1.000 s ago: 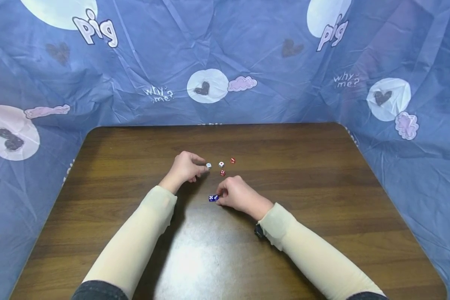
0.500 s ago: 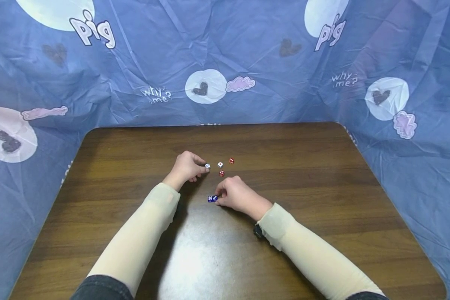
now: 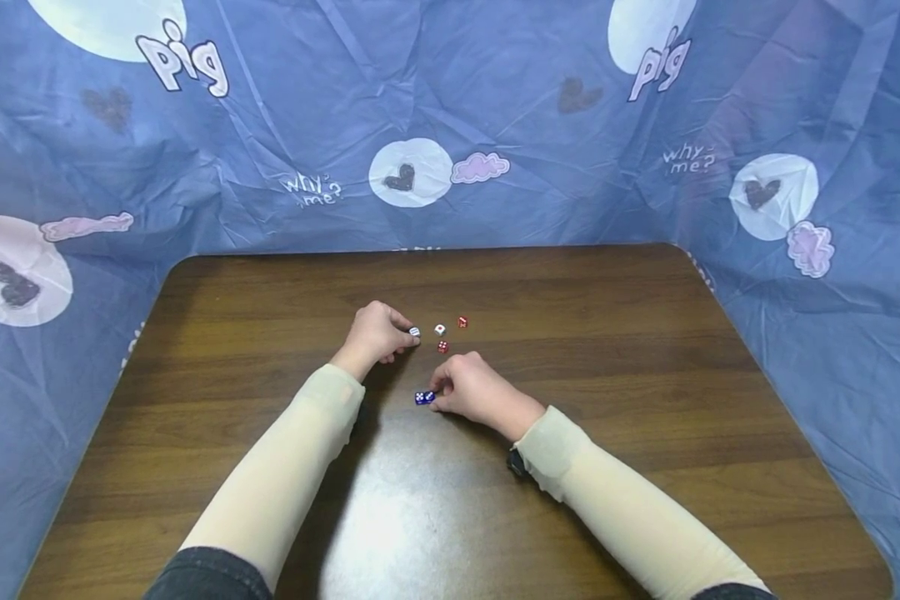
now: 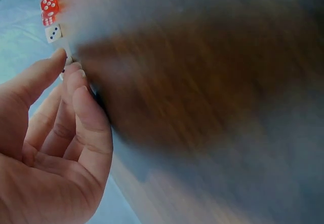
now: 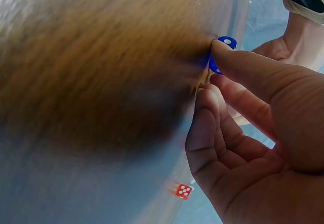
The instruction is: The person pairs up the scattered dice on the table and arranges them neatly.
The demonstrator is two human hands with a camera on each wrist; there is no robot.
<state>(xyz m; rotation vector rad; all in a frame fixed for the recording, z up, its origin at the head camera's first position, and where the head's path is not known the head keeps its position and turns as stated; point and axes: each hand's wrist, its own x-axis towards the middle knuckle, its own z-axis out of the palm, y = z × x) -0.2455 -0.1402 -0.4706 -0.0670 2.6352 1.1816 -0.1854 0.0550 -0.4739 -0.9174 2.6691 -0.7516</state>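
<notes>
My left hand (image 3: 377, 333) pinches a small white die (image 3: 415, 332) between thumb and fingers, at the left of a loose group of dice. Most of that die is hidden by the fingertips in the left wrist view. Just right of it lies a second white die (image 3: 439, 330). Nearer to me, my right hand (image 3: 483, 392) grips a blue die (image 3: 430, 397) from its right side with thumb and index finger. Its left neighbour, another blue die (image 3: 420, 398), sits right up against it. In the right wrist view blue shows (image 5: 227, 42) beyond the thumb tip.
Two red dice lie by the white ones: one red die (image 3: 462, 322) farther back right, the other red die (image 3: 442, 347) between the hands. Everything is on a brown wooden table (image 3: 607, 333). A blue printed cloth (image 3: 540, 100) hangs behind and beside it.
My left forearm has shifted slightly to the right, and the left fingertips sit closer about the white die. The right hand and the blue dice look unchanged.
</notes>
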